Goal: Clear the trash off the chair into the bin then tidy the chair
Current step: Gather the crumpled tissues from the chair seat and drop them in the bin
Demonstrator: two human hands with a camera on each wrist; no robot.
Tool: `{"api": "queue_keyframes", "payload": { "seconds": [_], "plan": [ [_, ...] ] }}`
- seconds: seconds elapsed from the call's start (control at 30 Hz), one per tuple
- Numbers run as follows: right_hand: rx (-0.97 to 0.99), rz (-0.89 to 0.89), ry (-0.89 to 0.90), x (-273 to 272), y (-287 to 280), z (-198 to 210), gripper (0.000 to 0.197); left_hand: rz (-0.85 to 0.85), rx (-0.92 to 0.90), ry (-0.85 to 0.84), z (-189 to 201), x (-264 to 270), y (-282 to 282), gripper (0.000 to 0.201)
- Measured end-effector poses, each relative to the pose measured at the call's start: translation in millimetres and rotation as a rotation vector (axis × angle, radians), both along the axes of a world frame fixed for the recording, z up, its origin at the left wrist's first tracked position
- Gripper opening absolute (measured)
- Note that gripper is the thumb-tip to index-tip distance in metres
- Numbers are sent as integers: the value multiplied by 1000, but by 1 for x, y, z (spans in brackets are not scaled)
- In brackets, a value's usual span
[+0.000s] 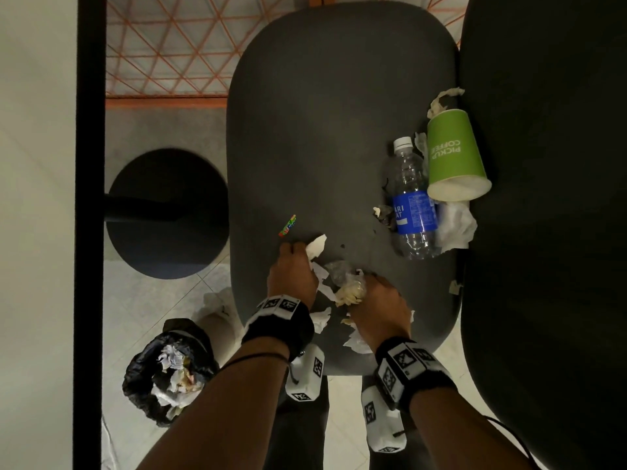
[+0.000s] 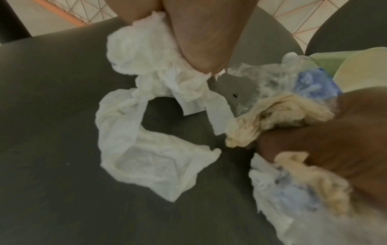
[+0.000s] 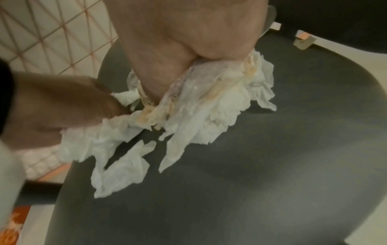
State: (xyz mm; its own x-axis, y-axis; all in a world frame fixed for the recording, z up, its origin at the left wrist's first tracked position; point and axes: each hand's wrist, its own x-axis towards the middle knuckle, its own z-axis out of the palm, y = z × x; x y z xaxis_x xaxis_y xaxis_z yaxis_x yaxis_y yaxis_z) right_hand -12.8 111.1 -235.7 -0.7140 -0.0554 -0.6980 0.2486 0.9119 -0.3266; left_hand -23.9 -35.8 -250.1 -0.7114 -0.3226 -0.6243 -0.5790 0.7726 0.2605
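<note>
The dark grey chair seat (image 1: 322,130) carries litter. Near its front edge my left hand (image 1: 293,266) grips crumpled white tissue (image 1: 315,247), which trails down onto the seat (image 2: 150,159). Beside it my right hand (image 1: 376,296) grips a wad of stained tissue and clear plastic wrap (image 1: 349,290) (image 3: 209,106). At the seat's right side lie a clear plastic bottle with a blue label (image 1: 412,201), a green paper cup (image 1: 454,157) on its side, and more tissue (image 1: 456,228). A small colourful wrapper (image 1: 287,226) lies left of the hands.
A bin lined with a black bag (image 1: 169,371), holding crumpled paper, stands on the floor at my lower left. A round black table base (image 1: 166,212) sits left of the chair. The dark backrest (image 1: 549,198) rises on the right. My legs are under the seat's front edge.
</note>
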Motion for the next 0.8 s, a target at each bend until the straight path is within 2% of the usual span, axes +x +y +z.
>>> {"api": "queue_keyframes", "payload": {
  "seconds": [0.1,0.2,0.37,0.5,0.7,0.8],
  "plan": [
    [-39,-190,-20,-1,17,6,22,-52,-12,-14,0,-2,-1,32],
    [-12,-354,32,2,45,8,24,-83,-17,-20,0,-3,0,31],
    [43,-674,132,1,86,15,49,82,41,82,7,-12,-5,35],
    [82,-682,149,2,85,3,67,115,-15,128,12,-31,-16,30],
    [113,-810,25,2,77,-19,71,-16,-97,35,-1,-34,-19,38],
    [120,-789,42,3,79,-18,68,-91,-154,33,-4,-39,-24,48]
  ]
}}
